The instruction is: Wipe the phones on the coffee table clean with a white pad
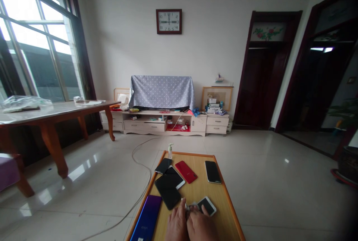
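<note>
My left hand [177,221] and my right hand [200,225] are close together over the near part of a wooden tabletop [200,192]. Between their fingertips shows a small whitish thing [191,207], mostly hidden; both hands look closed around it. A white phone [207,206] with a dark screen lies at my right hand's fingers, partly covered by them. Just beyond my left hand is a black phone [168,193], overlapping a white-edged phone [177,177]. To the left lies a blue-purple phone [147,216], back up.
Farther up the tabletop are a red phone [186,172], a dark phone [213,172], another dark phone [163,166] and a pump bottle [170,151]. A cable [133,207] runs along the floor at left. Beyond stand a larger table [60,110] and a low cabinet [145,126].
</note>
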Motion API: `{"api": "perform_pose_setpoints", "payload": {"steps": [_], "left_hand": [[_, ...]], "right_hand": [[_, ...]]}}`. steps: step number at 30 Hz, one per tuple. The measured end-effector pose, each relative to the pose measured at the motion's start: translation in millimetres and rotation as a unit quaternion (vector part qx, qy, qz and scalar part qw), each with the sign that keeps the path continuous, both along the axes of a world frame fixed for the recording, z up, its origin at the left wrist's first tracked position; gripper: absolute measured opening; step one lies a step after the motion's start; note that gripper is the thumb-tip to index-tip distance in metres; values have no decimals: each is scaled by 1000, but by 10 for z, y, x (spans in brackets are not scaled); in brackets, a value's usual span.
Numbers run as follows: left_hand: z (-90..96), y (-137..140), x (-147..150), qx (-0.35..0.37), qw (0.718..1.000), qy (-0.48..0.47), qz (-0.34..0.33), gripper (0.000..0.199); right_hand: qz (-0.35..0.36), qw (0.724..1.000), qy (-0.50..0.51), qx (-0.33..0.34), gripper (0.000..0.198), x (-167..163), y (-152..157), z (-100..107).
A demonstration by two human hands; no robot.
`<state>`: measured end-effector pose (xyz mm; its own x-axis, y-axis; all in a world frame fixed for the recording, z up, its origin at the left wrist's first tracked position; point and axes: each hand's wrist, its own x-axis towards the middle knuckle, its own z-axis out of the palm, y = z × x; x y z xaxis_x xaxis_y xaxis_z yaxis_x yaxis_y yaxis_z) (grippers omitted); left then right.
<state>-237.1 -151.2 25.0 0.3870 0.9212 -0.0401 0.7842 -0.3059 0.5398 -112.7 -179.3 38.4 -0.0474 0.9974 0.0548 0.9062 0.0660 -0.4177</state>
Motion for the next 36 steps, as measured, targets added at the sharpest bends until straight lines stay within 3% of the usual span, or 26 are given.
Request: {"api": "perform_pose_setpoints", "payload": {"steps": [7, 11, 19, 26, 36], "left_hand": [[-108, 7, 46, 38, 999, -1, 11, 98], [-168, -2, 51, 86, 996, -18, 15, 95], [-83, -89, 56, 77, 997, -21, 15, 90], [-72, -139, 66, 78, 996, -33, 39, 83], [-194, -126, -65, 90, 995, -34, 11, 72]], "right_hand": [[-46, 998, -19, 42, 48, 221, 123, 2], [-79, 995, -27, 59, 47, 444, 168, -27], [-103, 992, -31, 62, 49, 624, -54, -43], [-95, 993, -58, 42, 49, 511, -342, -89], [-14, 999, -2, 35, 48, -14, -520, -25]]}}
